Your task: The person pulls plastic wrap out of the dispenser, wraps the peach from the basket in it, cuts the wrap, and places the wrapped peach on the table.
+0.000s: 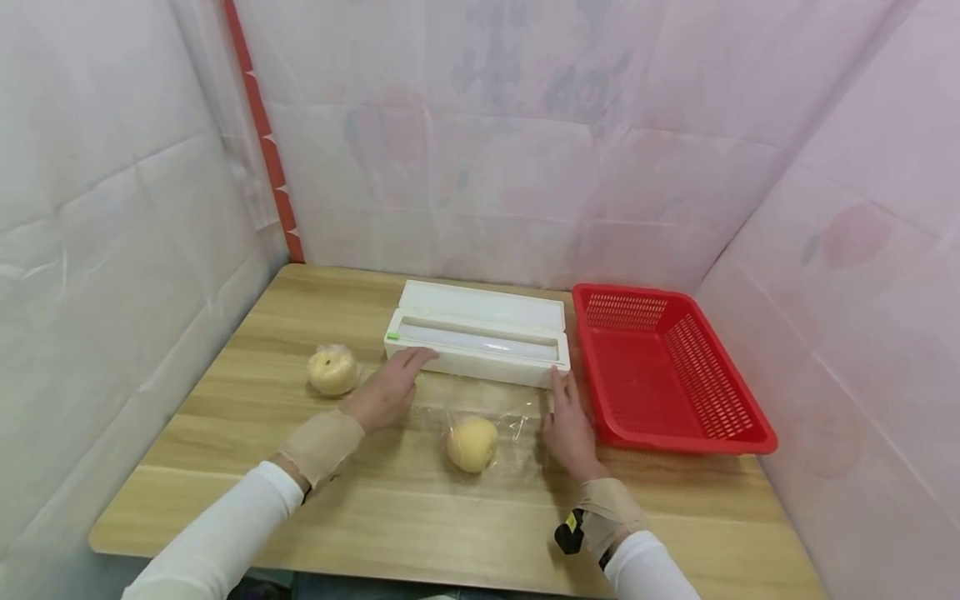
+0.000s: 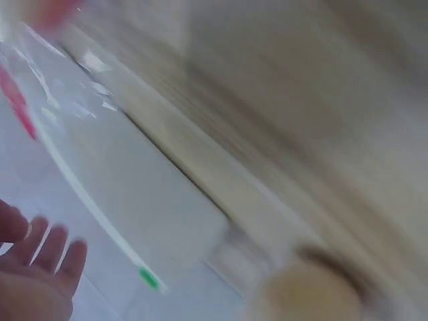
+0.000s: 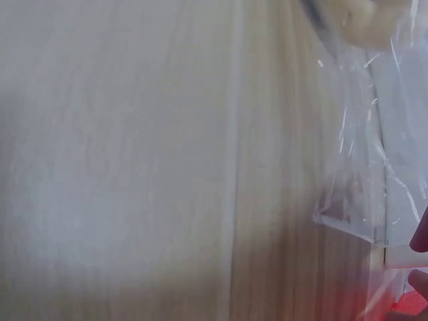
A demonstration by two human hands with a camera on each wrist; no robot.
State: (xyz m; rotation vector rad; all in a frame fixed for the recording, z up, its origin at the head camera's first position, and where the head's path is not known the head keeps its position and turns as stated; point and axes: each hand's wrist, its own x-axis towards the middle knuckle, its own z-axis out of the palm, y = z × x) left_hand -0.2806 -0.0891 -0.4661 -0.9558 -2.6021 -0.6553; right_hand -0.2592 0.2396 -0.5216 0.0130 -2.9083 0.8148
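Observation:
A white cling film box (image 1: 480, 367) with its lid raised lies across the table, a roll of film (image 1: 480, 340) inside. My left hand (image 1: 388, 390) is at its front left, fingers extended over the front edge. On the other side my right hand (image 1: 570, 429) has its fingertips right at the front right corner. Between my hands a yellow, round pear-like fruit (image 1: 472, 444) sits on a sheet of clear film (image 1: 517, 442) spread in front of the box. Another yellow fruit (image 1: 332, 370), wrapped in film, stands left of my left hand.
A red plastic basket (image 1: 652, 446) with slotted sides stands right of the box, close to my right hand. White sheeting (image 1: 480, 167) hangs behind and on both sides of the wooden table (image 1: 247, 400).

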